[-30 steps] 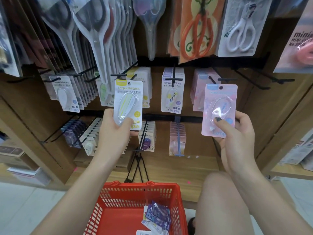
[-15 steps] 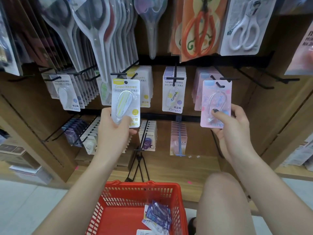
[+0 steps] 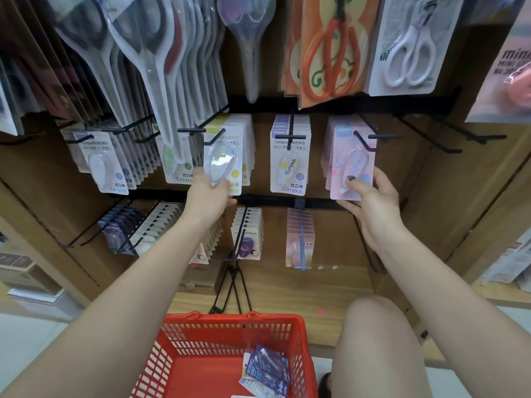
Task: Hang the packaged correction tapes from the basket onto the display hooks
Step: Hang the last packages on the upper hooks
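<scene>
Wooden shop fixture fills the view, black rails carrying rows of display hooks; packaged scissors hang along the top row, correction tapes in 2 rows below.

Left hand pinches the lower edge of a yellow correction tape pack, thumb in front, fingers behind. Grip closed on the card. Pack held upright with its top at a black hook, in front of a stack of like yellow packs. Cannot tell if the hole is threaded over the tip. Holding low leaves the hang hole free and in sight.

Right hand pinches a pink correction tape pack by its lower right part, thumb pressed on the blister, fingers curled behind. Grip closed on the pack. Top edge sits at an angled black peg, ahead of other pink packs. The peg seems to cross the card near its hole; seating not certain.

Each colour goes to its matching stack, so the 2 hands work 2 hooks at once.

Red basket sits on the floor below, between the arms, just left of a bare knee. Purple and white packs lie in its right corner, not yet hung.

Judgement: mid-task, both packs at the threading step. Next move likely calls for pushing each card back along its hook, then letting go. Risk: hole misses the tip and the card slips off on release.
</scene>
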